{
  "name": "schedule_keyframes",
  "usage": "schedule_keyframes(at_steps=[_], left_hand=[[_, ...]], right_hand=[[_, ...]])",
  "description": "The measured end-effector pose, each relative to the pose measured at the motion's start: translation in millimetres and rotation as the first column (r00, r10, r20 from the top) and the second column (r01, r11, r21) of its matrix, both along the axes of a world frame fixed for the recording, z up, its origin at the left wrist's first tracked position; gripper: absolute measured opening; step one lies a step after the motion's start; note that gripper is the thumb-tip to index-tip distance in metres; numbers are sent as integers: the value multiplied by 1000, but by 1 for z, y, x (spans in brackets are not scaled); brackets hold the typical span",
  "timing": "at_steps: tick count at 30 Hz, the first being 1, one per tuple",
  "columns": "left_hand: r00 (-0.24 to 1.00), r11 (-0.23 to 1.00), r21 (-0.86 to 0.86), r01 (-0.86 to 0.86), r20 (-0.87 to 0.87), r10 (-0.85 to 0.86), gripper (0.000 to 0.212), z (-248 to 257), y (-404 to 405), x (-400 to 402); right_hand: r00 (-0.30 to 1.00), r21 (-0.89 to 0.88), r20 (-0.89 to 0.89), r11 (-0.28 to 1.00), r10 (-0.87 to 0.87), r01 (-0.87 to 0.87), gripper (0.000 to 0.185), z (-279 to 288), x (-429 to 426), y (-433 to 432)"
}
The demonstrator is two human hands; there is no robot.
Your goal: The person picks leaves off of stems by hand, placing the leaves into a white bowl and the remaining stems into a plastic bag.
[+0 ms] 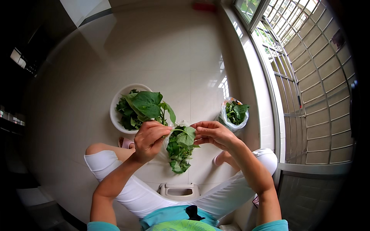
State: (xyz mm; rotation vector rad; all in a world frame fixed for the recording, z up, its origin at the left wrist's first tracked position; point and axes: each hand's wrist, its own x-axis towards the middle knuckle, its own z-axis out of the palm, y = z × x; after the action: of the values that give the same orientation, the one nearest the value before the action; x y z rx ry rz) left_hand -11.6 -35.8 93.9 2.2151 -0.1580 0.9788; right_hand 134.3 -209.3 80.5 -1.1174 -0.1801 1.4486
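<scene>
My left hand [151, 140] grips a bunch of leafy green stems [148, 104], its broad leaves fanning out above the fingers. From its fingertips a thin stalk runs across to a single leaf [187, 137]. My right hand [215, 133] pinches that leaf at its right edge between thumb and fingers. Below both hands, more leafy greens [178, 156] lie in front of me beside a thin clear plastic bag [164, 148]. Behind the left hand stands a round white plastic basket [114, 118] with greens inside, partly hidden by the held leaves.
A clear plastic bag of greens [235, 112] stands right, near the window wall. A pale plastic stool edge [179, 197] with a handle slot shows between my knees. Window ledge [260, 86] and metal security bars [321, 95] run along the right. Glossy floor tiles [162, 57] extend ahead.
</scene>
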Motion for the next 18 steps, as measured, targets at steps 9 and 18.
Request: schedule_keyframes(at_steps=[9, 18], left_hand=[[999, 999, 40, 20, -42, -18, 22, -1, -1, 0], [999, 994, 109, -17, -30, 21, 23, -3, -3, 2]], right_hand=[[997, 18, -1, 997, -81, 81, 16, -4, -4, 1], [984, 46, -137, 992, -114, 121, 22, -13, -8, 2]])
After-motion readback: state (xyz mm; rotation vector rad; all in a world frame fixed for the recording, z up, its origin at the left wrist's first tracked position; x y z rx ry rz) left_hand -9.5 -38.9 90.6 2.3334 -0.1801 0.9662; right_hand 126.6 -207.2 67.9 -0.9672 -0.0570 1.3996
